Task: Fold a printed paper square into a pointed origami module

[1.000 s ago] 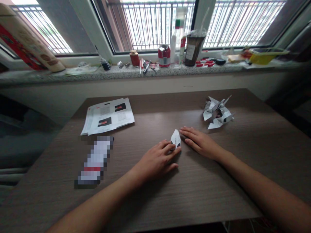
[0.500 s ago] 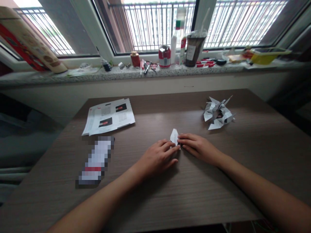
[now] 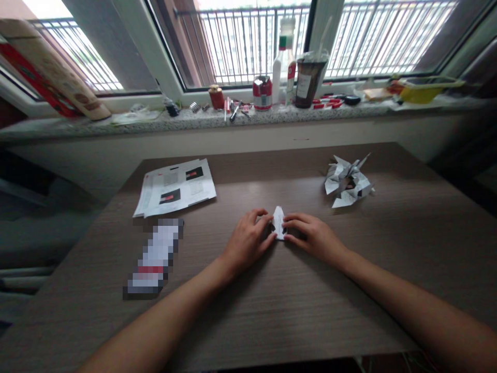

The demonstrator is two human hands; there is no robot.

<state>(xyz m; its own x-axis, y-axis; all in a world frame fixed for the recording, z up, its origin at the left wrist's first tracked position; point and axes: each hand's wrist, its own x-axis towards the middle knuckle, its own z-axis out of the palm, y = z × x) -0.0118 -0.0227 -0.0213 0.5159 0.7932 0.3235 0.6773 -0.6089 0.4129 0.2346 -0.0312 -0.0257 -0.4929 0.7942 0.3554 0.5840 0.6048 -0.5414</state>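
A small folded piece of paper (image 3: pixel 278 224), white with dark patches and a narrow tip pointing away from me, lies on the brown table (image 3: pixel 240 311). My left hand (image 3: pixel 248 235) grips its left edge between thumb and fingers. On the opposite edge, my right hand (image 3: pixel 310 232) holds it the same way, thumb nearer to me. The paper's middle shows between both hands; its side edges are partly hidden by fingertips. Farther back on the right sits a cluster of folded paper pieces (image 3: pixel 359 184) with pointed ends.
Printed sheets (image 3: pixel 176 189) lie at the table's back left, with a blurred-out phone-like object (image 3: pixel 155 256) in front of them. Along the granite windowsill (image 3: pixel 194 122) stand a red can (image 3: pixel 263 93), bottles (image 3: pixel 277 77), a lidded cup with a straw (image 3: pixel 306 83) and a yellow basket (image 3: pixel 423 92).
My left hand has drawn back to the left from over the paper's lower part and now pinches its left edge, uncovering the middle. The right hand stays at the right edge.
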